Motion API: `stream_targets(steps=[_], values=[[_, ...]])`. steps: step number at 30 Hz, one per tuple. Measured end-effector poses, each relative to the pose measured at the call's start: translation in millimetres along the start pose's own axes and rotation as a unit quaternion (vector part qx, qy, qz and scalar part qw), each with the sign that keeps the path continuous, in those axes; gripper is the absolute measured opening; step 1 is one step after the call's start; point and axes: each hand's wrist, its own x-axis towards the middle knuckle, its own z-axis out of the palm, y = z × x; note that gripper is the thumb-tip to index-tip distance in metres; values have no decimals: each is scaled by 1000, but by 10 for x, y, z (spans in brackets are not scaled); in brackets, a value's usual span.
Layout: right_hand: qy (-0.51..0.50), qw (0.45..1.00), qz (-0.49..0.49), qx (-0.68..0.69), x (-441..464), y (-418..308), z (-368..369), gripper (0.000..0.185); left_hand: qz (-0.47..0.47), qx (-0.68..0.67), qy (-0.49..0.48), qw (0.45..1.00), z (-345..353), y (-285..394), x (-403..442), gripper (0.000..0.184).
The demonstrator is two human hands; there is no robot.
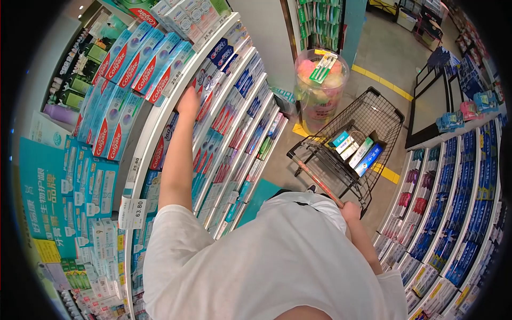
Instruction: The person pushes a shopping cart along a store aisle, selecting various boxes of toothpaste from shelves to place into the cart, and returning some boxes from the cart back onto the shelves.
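My left hand [188, 102] reaches into the shelf on the left, just under the top shelf's white edge [205, 48]. It is beside red and white toothpaste boxes [206, 104]; its fingers are mostly hidden among them. Above and left of it stand several Colgate boxes [138, 61]. My right hand [350, 211] is closed round the end of the cart's handle [320, 184]. Several toothpaste boxes [368, 159] lie in the black wire cart [381, 114].
A clear round bin [321, 90] of colourful items stands beyond the cart. Toothbrush racks [321, 24] hang behind it. Stocked shelves [445, 197] line the right side. A price tag [132, 213] juts from the left shelf.
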Motion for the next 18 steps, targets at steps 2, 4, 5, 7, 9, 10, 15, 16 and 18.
stream_targets(steps=[2, 4, 5, 7, 9, 10, 15, 16, 18], values=[[0, 1000, -3, -4, 68, 46, 1, 45, -53, -29, -116, 991, -230, 118, -35, 59], [-1, 1000, -3, 2, 87, 75, -33, 44, -70, -15, -100, 992, -343, 283, -112, 61], [-2, 1000, -4, 8, 98, 85, -59, 44, -88, -3, -83, 993, -374, 364, -162, 63], [-1, 1000, -10, 8, 153, 106, -27, 42, -45, 41, -6, 998, -426, 524, -350, 63], [-3, 1000, -19, 10, 137, 156, -39, 38, 21, 77, 72, 994, -393, 738, -526, 69], [-10, 1000, -19, 15, 124, 142, -71, 36, 13, 50, 55, 997, -419, 932, -629, 70], [-48, 998, -22, 17, 48, 98, -203, 37, -32, -191, -195, 961, -263, 2181, -1427, 77], [-48, 998, -34, 9, 85, 148, -101, 36, -2, -249, -246, 937, -76, 2436, -1619, 78], [-56, 998, -18, 20, 122, 194, -19, 35, 50, -341, -334, 877, 368, 2998, -2041, 80]])
